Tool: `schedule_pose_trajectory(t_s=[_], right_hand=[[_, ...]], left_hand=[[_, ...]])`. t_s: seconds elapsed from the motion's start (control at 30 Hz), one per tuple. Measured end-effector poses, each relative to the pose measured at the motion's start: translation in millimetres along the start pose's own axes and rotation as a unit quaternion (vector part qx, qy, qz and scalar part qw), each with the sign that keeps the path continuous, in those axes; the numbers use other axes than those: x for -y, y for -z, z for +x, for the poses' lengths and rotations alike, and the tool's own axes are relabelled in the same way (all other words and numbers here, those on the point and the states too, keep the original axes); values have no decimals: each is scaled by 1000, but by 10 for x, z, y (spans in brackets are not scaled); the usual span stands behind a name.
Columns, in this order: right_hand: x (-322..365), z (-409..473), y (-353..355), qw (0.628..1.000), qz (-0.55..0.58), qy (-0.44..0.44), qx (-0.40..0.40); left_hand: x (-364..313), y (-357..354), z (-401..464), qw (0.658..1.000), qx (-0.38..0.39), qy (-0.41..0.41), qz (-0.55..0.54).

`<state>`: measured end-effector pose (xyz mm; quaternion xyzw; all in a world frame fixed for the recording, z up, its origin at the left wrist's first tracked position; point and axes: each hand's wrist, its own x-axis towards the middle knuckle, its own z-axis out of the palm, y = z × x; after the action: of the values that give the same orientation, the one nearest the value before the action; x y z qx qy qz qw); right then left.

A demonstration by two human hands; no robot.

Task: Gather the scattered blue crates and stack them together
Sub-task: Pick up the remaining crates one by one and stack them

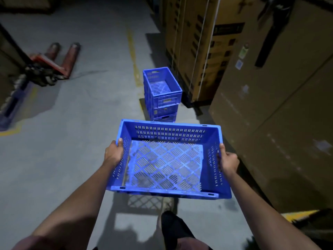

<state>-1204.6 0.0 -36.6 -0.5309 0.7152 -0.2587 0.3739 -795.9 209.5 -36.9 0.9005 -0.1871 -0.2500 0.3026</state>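
Blue crate (167,159), empty, held above grey concrete floor (72,141); left hand (113,153) and right hand (228,162) grip opposite side rims, fingers curled. Warehouse aisle: cardboard boxes (270,105) on right. Stack of three blue crates (163,95) ahead on floor, top one empty. One red pallet jack (54,60) on left.

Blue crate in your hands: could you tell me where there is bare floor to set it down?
Bare concrete floor lies open between the pallet jack and the crate stack. Right of the stack it is crowded: cardboard boxes stand close, leaving a narrow strip.
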Motion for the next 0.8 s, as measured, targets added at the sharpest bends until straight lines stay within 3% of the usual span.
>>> schedule_pose_trajectory(t_s=[0.47, 0.8], right_hand=[[1856, 1318, -1730, 995, -47, 37, 76], [2830, 1946, -3158, 997, -38, 18, 70]], left_hand=[[-664, 487, 2250, 999, -35, 39, -14], [-785, 944, 3863, 997, -34, 62, -18]])
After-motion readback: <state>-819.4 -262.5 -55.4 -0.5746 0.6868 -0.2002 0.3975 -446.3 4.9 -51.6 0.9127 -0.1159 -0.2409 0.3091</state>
